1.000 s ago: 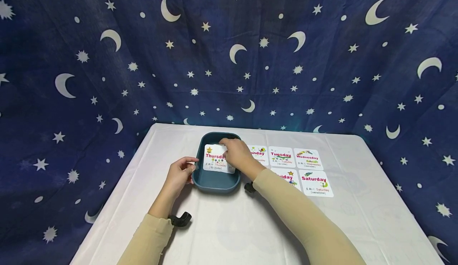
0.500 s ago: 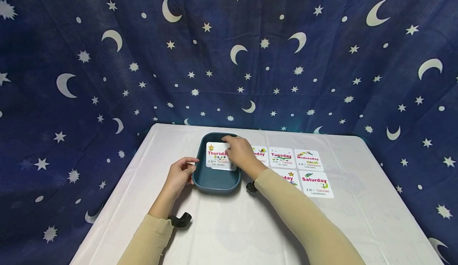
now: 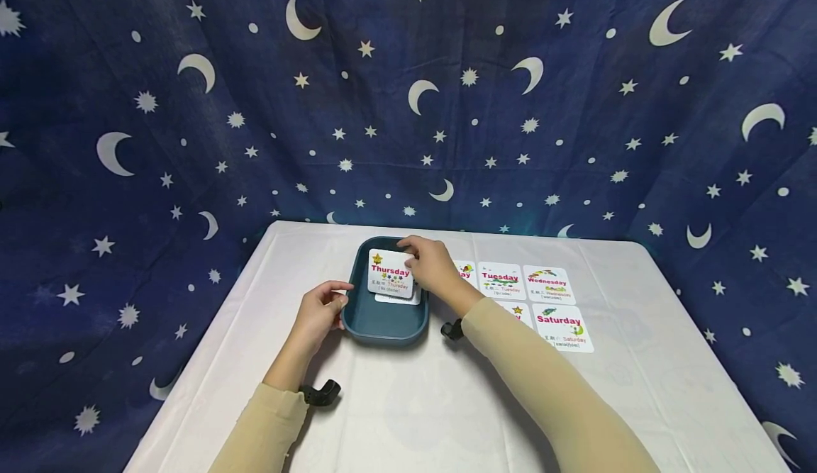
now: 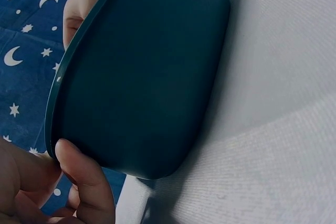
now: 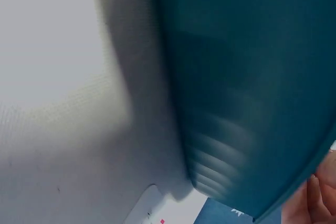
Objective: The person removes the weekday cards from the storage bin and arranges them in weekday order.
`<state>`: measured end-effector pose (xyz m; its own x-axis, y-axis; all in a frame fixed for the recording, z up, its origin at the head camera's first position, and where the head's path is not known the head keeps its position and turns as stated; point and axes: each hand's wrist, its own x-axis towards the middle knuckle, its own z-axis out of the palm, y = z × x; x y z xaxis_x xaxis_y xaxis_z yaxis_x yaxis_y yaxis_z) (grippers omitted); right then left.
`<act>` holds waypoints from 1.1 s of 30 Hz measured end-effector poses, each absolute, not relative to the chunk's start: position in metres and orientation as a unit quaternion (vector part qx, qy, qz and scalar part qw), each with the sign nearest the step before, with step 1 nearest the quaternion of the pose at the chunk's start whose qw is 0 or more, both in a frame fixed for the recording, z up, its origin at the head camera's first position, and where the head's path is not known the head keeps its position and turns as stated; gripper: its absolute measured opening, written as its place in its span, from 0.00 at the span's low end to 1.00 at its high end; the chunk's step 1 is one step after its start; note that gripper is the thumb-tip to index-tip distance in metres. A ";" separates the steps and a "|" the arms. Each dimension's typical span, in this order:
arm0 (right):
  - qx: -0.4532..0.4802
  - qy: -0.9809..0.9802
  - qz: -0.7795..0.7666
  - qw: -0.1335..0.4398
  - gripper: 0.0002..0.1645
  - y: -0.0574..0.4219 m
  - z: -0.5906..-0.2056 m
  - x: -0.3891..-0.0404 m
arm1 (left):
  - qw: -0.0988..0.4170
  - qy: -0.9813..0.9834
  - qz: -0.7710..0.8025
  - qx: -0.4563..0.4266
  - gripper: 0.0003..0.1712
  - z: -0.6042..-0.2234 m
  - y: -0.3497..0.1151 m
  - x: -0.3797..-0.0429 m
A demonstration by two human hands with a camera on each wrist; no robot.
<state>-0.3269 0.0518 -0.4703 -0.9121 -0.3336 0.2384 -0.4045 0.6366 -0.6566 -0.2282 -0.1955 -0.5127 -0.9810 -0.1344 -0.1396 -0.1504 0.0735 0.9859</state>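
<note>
A dark teal plastic bin (image 3: 383, 331) stands on the white-covered table. My left hand (image 3: 322, 306) pinches its left rim; in the left wrist view the thumb (image 4: 81, 163) lies against the bin's outer wall (image 4: 136, 77). Over the bin, my right hand (image 3: 434, 266) grips the right edge of a white "Thursday" card (image 3: 389, 274), printed side up. Below it another white card (image 3: 397, 299) shows only its lower part inside the bin. In the right wrist view the bin's wall (image 5: 236, 77) fills much of the frame, with some fingers (image 5: 323, 190) past its rim.
To the right lie weekday cards in two rows: Tuesday (image 3: 501, 280), Wednesday (image 3: 550, 285) and Saturday (image 3: 564, 330), plus a card with a star (image 3: 518, 310) and one more (image 3: 467, 271), both partly covered by my right arm. A dark blue star-and-moon curtain (image 3: 408, 147) hangs behind the table.
My right hand has drawn the Thursday card slightly up and to the right, off the card beneath, whose lower part now shows. The left hand stays at the rim.
</note>
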 end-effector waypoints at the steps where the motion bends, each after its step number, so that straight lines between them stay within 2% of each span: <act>1: 0.202 -0.900 0.383 0.047 0.22 0.053 -0.470 -0.327 | 0.006 0.733 0.674 -0.097 0.15 -0.513 -0.196 -0.228; 10: 0.180 -0.887 0.421 0.051 0.15 0.070 -0.461 -0.326 | 0.004 0.736 0.671 -0.088 0.16 -0.512 -0.197 -0.228; 20: 0.145 -0.865 0.481 0.009 0.16 0.103 -0.452 -0.316 | 0.004 0.735 0.673 -0.087 0.16 -0.513 -0.196 -0.228; 33: 0.120 -0.871 0.477 -0.004 0.17 0.149 -0.448 -0.311 | 0.003 0.738 0.668 -0.092 0.15 -0.512 -0.196 -0.228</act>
<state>-0.3107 0.1491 -0.4483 -0.9711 -0.2127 0.1079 -0.2055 0.5163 -0.8314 -0.2284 -0.1956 -0.5117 -0.9832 -0.1307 -0.1277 -0.1400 0.0900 0.9861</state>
